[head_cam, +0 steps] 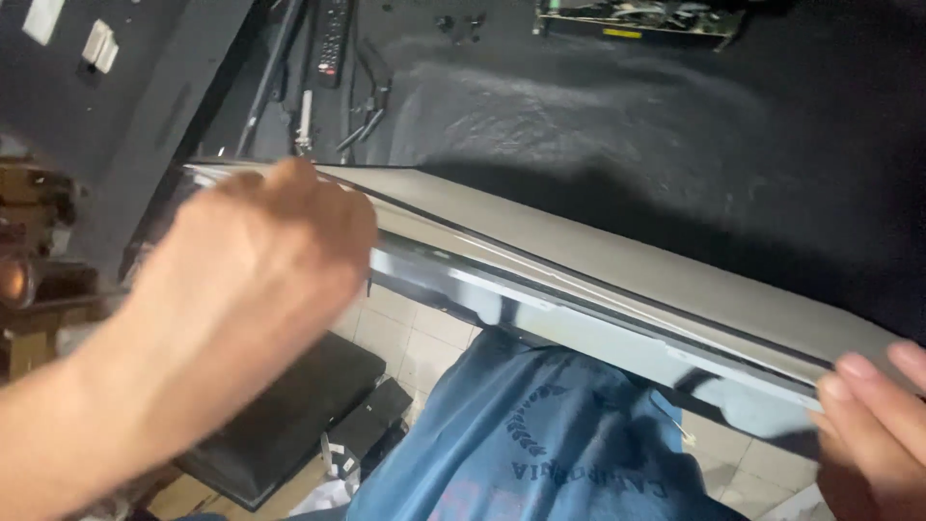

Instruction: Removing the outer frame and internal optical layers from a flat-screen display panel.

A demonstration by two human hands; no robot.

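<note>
A long flat panel with a grey edge and a glossy strip [617,289] runs from upper left to lower right across the view, raised on its edge over a black cloth-covered table [675,125]. My left hand [241,289] is blurred and rests over the panel's left end, fingers curled on its top edge. At the lower right my right hand [868,425] grips the panel's right end, fingertips on the grey edge. Below the panel my blue shirt [540,434] shows.
A black remote control [331,39] and thin black rods lie at the table's far left. A circuit board [641,19] sits at the far edge. Below are a tiled floor [405,333] and a dark flat panel [289,415]. Wooden clutter stands at left.
</note>
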